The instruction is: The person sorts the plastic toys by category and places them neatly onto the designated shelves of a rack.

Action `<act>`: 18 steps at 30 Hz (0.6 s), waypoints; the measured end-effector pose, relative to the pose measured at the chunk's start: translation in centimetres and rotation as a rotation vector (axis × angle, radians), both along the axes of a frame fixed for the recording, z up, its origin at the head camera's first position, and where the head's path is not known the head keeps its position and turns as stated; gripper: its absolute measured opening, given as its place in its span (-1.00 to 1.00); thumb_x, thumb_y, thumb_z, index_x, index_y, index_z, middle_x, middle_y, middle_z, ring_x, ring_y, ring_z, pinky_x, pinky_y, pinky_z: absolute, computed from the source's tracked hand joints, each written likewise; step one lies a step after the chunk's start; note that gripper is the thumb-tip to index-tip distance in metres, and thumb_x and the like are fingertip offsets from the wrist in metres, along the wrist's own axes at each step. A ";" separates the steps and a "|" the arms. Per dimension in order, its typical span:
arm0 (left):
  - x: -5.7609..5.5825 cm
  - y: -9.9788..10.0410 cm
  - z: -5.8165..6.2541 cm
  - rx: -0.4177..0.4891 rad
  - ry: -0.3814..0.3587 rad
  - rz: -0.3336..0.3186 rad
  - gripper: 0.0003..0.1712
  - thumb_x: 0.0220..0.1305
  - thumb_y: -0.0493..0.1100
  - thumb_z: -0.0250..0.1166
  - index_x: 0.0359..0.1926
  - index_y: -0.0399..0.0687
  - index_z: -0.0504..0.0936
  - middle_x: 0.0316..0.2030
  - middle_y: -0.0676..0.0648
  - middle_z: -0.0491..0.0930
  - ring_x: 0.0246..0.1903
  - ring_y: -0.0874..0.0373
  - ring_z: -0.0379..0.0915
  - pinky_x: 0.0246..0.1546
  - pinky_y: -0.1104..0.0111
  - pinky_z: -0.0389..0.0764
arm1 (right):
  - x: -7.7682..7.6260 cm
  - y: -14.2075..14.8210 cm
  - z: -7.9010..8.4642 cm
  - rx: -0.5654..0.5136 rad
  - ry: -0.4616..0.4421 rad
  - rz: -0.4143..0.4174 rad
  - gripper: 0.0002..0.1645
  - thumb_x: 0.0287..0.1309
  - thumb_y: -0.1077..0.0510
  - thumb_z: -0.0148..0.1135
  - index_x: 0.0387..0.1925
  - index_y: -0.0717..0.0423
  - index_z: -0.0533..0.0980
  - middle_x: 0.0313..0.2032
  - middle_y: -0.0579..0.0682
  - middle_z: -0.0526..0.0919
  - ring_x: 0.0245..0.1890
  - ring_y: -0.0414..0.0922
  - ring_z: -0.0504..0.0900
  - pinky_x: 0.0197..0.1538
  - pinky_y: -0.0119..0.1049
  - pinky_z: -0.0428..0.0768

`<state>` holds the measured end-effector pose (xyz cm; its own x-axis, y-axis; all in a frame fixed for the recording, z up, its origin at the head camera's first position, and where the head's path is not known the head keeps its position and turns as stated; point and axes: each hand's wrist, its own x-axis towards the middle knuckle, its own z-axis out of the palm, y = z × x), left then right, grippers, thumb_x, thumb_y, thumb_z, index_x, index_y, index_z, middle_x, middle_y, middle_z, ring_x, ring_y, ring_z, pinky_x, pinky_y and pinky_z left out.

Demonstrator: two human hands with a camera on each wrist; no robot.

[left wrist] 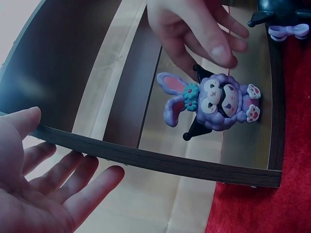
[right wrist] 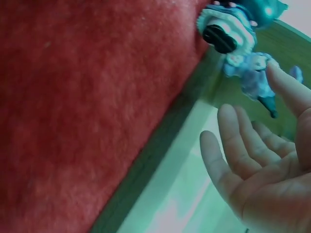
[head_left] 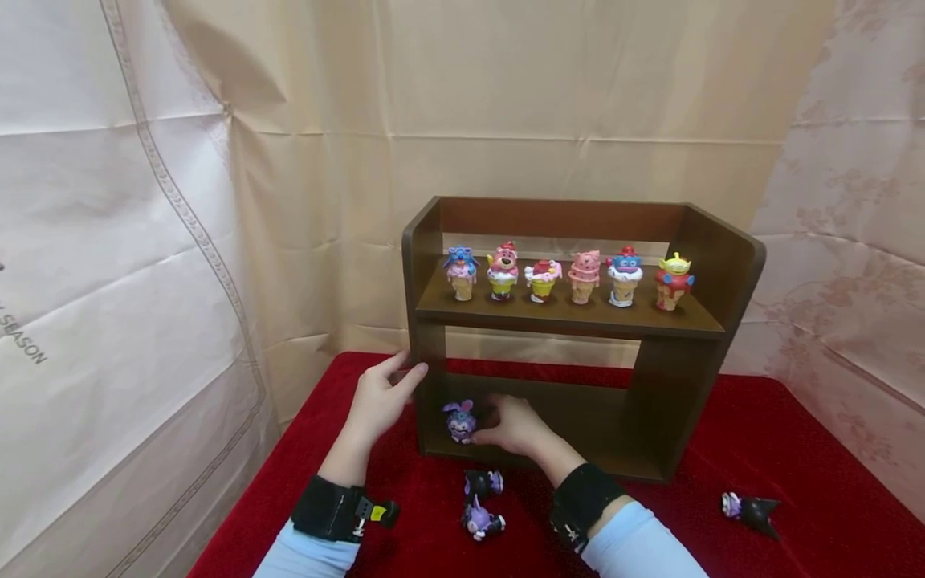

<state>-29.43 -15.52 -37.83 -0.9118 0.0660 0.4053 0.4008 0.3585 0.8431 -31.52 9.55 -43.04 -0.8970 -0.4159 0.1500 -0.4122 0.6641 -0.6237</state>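
Observation:
A purple rabbit-eared figurine (head_left: 460,422) stands upright at the left end of the lower shelf. In the left wrist view this figurine (left wrist: 224,103) shows a teal flower by its ears and black pointed tips at its sides. My right hand (head_left: 515,425) is just to its right, fingers loosely extended and apart. In the right wrist view the thumb of that hand (right wrist: 272,179) overlaps the figurine; whether it touches is unclear. My left hand (head_left: 379,397) is spread beside the outer left side panel of the brown wooden shelf (head_left: 571,321), its palm facing the panel.
On the upper shelf several ice-cream-cone figurines (head_left: 584,277) stand in a row. Two purple-and-black figurines (head_left: 482,518) lie on the red cloth (head_left: 412,522) in front of the shelf. Another black-and-purple figurine (head_left: 750,511) lies at the right. Beige curtains (head_left: 325,201) hang behind.

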 end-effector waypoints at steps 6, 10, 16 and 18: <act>0.1 0.0 0.0 -0.004 -0.003 0.007 -0.36 0.27 0.13 0.26 0.30 -0.01 0.42 0.07 -0.11 0.55 -0.36 0.12 0.60 -0.34 0.21 0.69 | 1.3 2.0 1.3 0.030 0.023 0.001 -0.30 -0.06 -0.04 0.46 0.11 0.17 0.47 -0.30 0.00 0.66 -0.35 -0.16 0.59 -0.31 -0.18 0.61; 0.1 0.1 0.0 -0.008 -0.004 0.008 -0.35 0.28 0.13 0.26 0.31 0.00 0.42 0.08 -0.11 0.54 -0.35 0.16 0.60 -0.34 0.23 0.69 | 2.3 3.7 2.2 0.022 0.028 0.006 -0.36 -0.06 -0.05 0.46 0.06 0.11 0.50 -0.25 0.02 0.65 -0.31 -0.16 0.59 -0.29 -0.17 0.61; 0.0 0.0 -0.1 -0.010 -0.005 0.014 -0.35 0.27 0.15 0.26 0.31 0.00 0.42 0.07 -0.13 0.55 -0.38 0.09 0.60 -0.32 0.22 0.69 | 3.8 6.5 3.5 0.004 0.004 0.025 -0.40 0.00 -0.07 0.44 0.05 0.09 0.51 -0.19 0.05 0.64 -0.29 -0.19 0.59 -0.27 -0.21 0.63; 0.0 0.0 -0.1 -0.012 -0.005 0.013 -0.33 0.27 0.16 0.25 0.31 -0.01 0.41 0.08 -0.15 0.54 -0.39 0.07 0.60 -0.31 0.21 0.68 | 4.3 7.4 4.0 0.000 0.001 0.035 -0.40 0.01 -0.08 0.43 0.05 0.09 0.51 -0.19 0.03 0.64 -0.29 -0.20 0.59 -0.26 -0.20 0.64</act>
